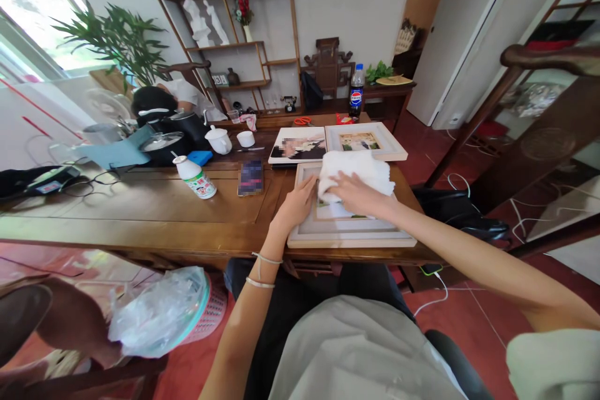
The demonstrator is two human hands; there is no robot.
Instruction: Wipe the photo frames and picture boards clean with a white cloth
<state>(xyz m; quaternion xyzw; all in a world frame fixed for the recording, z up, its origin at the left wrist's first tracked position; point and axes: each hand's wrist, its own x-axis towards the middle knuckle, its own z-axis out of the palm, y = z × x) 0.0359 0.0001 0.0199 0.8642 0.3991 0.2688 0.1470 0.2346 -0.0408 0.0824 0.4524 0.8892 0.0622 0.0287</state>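
Observation:
A pale wooden picture frame lies flat at the table's front edge, before my body. My left hand rests along its left side with the fingers stretched out. Bunched under the fingers of my right hand is a white cloth, pressed on the frame's upper middle. Cloth and hand cover much of the picture inside. Behind it lie a second light frame with a picture and, to the left, a flat photo panel.
On the wooden table are a white bottle, a phone-like dark slab, a white teapot, a cup, orange-handled scissors and a cola bottle. A lined pink basket stands below. Another person sits beyond the table.

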